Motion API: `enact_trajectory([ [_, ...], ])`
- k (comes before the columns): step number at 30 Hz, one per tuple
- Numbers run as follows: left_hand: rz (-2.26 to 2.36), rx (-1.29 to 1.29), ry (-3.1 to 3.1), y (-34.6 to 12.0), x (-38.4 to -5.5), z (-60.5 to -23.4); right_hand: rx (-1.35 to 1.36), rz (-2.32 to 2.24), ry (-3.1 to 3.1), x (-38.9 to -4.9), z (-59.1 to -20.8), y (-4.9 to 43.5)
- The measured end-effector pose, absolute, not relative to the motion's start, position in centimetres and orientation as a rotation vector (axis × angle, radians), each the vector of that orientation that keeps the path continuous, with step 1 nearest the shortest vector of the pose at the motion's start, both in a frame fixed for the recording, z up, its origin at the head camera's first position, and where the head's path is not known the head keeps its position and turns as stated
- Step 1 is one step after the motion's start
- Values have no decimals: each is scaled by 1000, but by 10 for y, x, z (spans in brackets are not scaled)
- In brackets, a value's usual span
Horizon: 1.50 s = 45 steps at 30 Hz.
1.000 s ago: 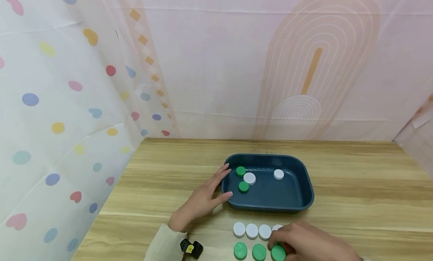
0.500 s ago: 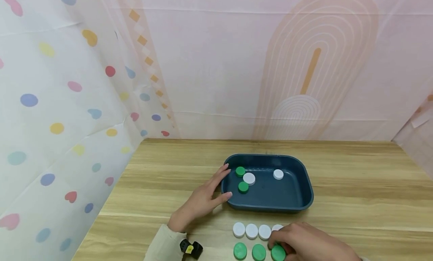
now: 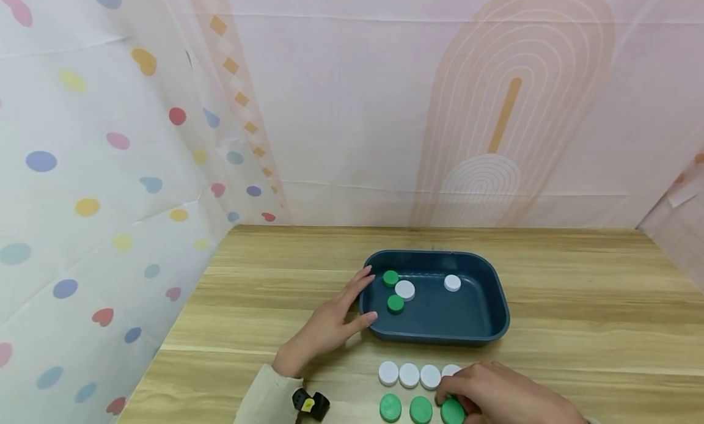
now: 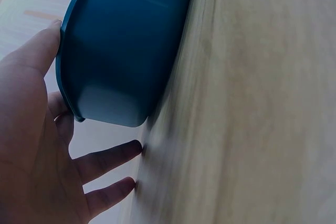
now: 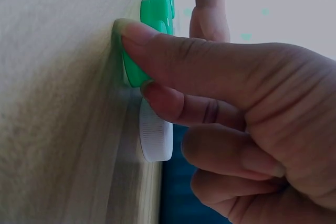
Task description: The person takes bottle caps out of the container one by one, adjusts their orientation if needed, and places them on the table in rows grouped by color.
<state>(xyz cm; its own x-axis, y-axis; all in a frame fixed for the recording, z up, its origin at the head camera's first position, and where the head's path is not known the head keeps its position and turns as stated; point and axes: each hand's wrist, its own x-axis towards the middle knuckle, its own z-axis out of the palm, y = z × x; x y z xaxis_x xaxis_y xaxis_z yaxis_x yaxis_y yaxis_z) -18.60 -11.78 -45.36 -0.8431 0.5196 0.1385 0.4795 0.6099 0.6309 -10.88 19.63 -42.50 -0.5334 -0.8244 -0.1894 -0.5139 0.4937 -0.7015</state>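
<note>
At a wood-grain table [image 3: 594,314], a person's right hand [image 3: 508,390] pinches a green cap [image 3: 453,413] at the right end of a visible row of three, the grip closed on it, thumb along one edge and forefinger at the other in the right wrist view. The relation that any coming move seems to turn on is the cap's place below the dark blue tray [image 3: 440,321]: the tray lies beyond it, almost straight ahead, with a row of four white caps [image 3: 409,375] between them. Being round, the cap has no long axis to line up; the tray's longer side runs left to right. The right hand is plainly the nearer one, while the left hand [image 3: 326,326] is well apart from the cap, at the tray's left end, its thumb and fingers laid against the rim, extended rather than clenched. The cap is bright green, low and disc-shaped, apparently plastic, its flat face turned up; the hand hides part of it, and whether it is raised at all from the table cannot be told. Inside the tray lie two loose green pieces [image 3: 396,304] and two loose white pieces [image 3: 452,283]
</note>
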Motion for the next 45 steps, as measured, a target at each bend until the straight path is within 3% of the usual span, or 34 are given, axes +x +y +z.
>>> enact_trajectory([
  [26, 1051, 856, 2780, -117, -186, -454, -1128, -797, 2268, -107, -422, 197],
  [37, 1046, 862, 2779, -117, -186, -453, -1045, -879, 2218, -108, -401, 207],
  [45, 1041, 855, 2772, -117, -185, -452, -1436, -862, 2452, -130, -384, 221],
])
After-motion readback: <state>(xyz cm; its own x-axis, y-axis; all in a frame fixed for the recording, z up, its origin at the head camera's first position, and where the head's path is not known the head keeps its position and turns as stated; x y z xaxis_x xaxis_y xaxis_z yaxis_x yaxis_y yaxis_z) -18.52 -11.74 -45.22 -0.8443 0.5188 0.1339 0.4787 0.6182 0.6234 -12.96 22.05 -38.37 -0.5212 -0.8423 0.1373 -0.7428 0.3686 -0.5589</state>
